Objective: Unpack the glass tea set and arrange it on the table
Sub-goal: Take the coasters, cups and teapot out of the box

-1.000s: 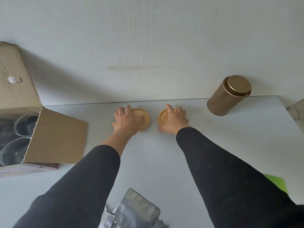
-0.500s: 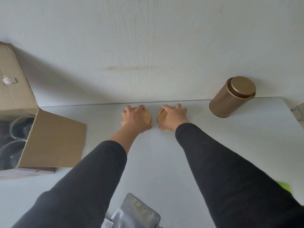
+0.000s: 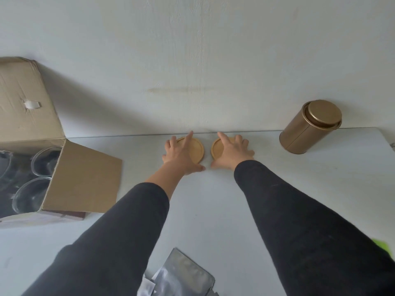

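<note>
My left hand (image 3: 181, 155) lies flat, fingers spread, on top of the left wooden coaster (image 3: 193, 149), pressing on it rather than gripping it. My right hand (image 3: 232, 154) does the same on the right wooden coaster (image 3: 218, 147), palm down and fingers fanned, nothing pinched between them. The two coasters sit side by side with a narrow gap between them, right under my palms and close to the far edge of the grey table (image 3: 213, 199), where it meets the white wall (image 3: 192, 60). Both my sleeves are black and run back toward me from the wrists.

Well off to the side of my left hand I see an open cardboard box (image 3: 83, 178) with its flaps up. Inside it are glass pieces (image 3: 30, 195) of the tea set, their round rims showing against dark packing; I cannot tell exactly what each piece is. Well apart from my right hand, on its outer side, stands a gold tin canister (image 3: 310, 129) with its lid on, also near the wall. Nearer to me than both hands, between my forearms, lies a crumpled silver foil pouch (image 3: 181, 274). At the edge of view beyond my right sleeve there is a bright green patch (image 3: 382, 247) I cannot identify.
</note>
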A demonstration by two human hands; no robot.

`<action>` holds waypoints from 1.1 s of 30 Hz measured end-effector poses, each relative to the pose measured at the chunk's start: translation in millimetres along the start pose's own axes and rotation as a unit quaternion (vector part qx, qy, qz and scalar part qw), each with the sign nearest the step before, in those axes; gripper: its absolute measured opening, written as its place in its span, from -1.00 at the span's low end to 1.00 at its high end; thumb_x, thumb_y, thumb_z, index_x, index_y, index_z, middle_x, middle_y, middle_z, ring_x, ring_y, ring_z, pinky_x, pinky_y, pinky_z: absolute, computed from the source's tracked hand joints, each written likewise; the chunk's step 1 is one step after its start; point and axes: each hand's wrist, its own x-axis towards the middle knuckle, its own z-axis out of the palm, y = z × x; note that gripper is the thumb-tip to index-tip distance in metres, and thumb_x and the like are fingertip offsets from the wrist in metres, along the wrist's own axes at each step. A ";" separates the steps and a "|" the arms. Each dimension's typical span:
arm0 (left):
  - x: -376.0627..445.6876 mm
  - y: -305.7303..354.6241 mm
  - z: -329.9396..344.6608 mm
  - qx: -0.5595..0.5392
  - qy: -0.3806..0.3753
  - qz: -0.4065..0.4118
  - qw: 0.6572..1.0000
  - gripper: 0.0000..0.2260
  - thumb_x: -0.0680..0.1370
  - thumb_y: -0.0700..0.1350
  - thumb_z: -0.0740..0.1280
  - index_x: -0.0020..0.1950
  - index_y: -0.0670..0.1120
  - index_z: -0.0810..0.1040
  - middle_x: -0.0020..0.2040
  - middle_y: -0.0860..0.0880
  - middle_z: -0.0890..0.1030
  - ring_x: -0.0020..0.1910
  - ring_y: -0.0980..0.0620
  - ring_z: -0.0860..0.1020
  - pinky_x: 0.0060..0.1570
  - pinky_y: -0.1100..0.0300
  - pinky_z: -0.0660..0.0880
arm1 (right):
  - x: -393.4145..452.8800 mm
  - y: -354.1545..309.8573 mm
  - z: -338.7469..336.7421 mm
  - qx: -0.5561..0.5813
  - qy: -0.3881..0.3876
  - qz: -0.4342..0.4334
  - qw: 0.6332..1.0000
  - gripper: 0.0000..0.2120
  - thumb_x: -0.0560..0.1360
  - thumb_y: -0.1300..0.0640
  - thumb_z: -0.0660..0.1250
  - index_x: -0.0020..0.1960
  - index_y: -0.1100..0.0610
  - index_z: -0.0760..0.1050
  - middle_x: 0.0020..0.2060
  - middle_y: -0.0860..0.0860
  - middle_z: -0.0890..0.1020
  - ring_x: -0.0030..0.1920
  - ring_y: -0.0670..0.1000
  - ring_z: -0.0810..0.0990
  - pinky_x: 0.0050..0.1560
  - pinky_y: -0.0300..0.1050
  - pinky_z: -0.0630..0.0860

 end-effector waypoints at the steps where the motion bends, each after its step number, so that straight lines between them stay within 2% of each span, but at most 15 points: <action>1: -4.0 -3.5 -2.3 0.012 -0.001 0.003 1.000 0.02 0.29 0.20 0.51 0.51 0.25 -0.15 0.53 -0.10 -0.08 0.52 -0.15 -0.15 0.38 -0.17 0.20 | -3.8 -0.9 -1.4 0.006 0.007 -0.004 1.000 -0.06 0.27 -0.14 0.44 0.48 -0.18 -0.04 0.38 0.13 0.13 0.39 0.20 0.12 0.24 0.19 0.29; 3: -11.5 -11.3 -11.6 0.028 0.005 0.004 1.000 0.00 0.31 0.21 0.49 0.51 0.25 -0.15 0.54 -0.10 -0.15 0.52 -0.15 -0.24 0.43 -0.21 0.10 | -12.3 -6.0 -7.1 0.032 0.036 -0.018 0.999 -0.13 0.33 -0.16 0.39 0.49 -0.13 -0.02 0.42 0.14 0.11 0.44 0.19 0.05 0.30 0.17 0.23; 6: -23.1 -22.9 -37.3 0.047 0.036 0.002 0.998 -0.08 0.39 0.20 0.43 0.52 0.22 -0.15 0.55 -0.11 -0.17 0.52 -0.16 -0.25 0.45 -0.21 0.06 | -29.2 -22.4 -23.5 0.068 0.090 -0.042 0.993 -0.23 0.41 -0.16 0.32 0.50 -0.05 0.04 0.45 0.14 0.11 0.48 0.16 0.00 0.37 0.09 0.19; 14: -80.2 -74.4 -123.2 0.071 0.120 0.037 0.990 -0.24 0.50 0.16 0.31 0.54 0.15 -0.11 0.55 -0.11 -0.14 0.53 -0.14 -0.22 0.44 -0.12 0.07 | -94.4 -108.2 -61.1 0.115 0.153 -0.066 0.979 -0.32 0.44 -0.07 0.30 0.47 0.03 0.13 0.42 0.14 0.20 0.46 0.14 0.08 0.37 0.04 0.20; 20: -138.6 -170.5 -169.4 0.075 0.150 0.047 0.985 -0.33 0.54 0.10 0.26 0.54 0.14 -0.06 0.56 -0.10 -0.10 0.54 -0.14 -0.20 0.43 -0.17 0.06 | -163.6 -203.4 -39.3 0.120 0.159 -0.077 0.977 -0.38 0.43 -0.04 0.29 0.43 0.07 0.20 0.33 0.12 0.32 0.38 0.16 0.19 0.28 0.04 0.27; 25: -168.1 -277.7 -177.2 0.067 0.143 0.008 0.987 -0.40 0.59 0.07 0.19 0.54 0.11 -0.04 0.57 -0.05 -0.06 0.54 -0.13 -0.19 0.44 -0.25 0.00 | -202.8 -286.4 10.1 0.082 0.139 -0.135 0.978 -0.37 0.43 -0.12 0.28 0.42 0.08 0.24 0.30 0.11 0.40 0.34 0.16 0.28 0.22 0.06 0.34; 29: -175.3 -337.2 -164.8 0.089 0.103 -0.037 0.990 -0.30 0.55 0.22 0.18 0.56 0.06 -0.10 0.57 -0.05 -0.13 0.53 -0.15 -0.24 0.45 -0.24 -0.04 | -213.0 -325.0 48.6 0.046 0.130 -0.154 0.978 -0.46 0.40 -0.15 0.30 0.28 0.10 0.37 0.20 0.08 0.49 0.25 0.14 0.34 0.10 0.04 0.37; 33: -175.9 -360.4 -153.1 0.110 0.065 -0.036 0.991 -0.02 0.39 0.43 0.22 0.55 0.01 -0.24 0.56 -0.10 -0.22 0.52 -0.17 -0.28 0.47 -0.19 -0.07 | -207.1 -336.6 63.5 -0.007 0.142 -0.135 0.981 -0.37 0.38 -0.23 0.30 0.32 0.12 0.36 0.25 0.05 0.45 0.31 0.13 0.29 0.15 0.07 0.35</action>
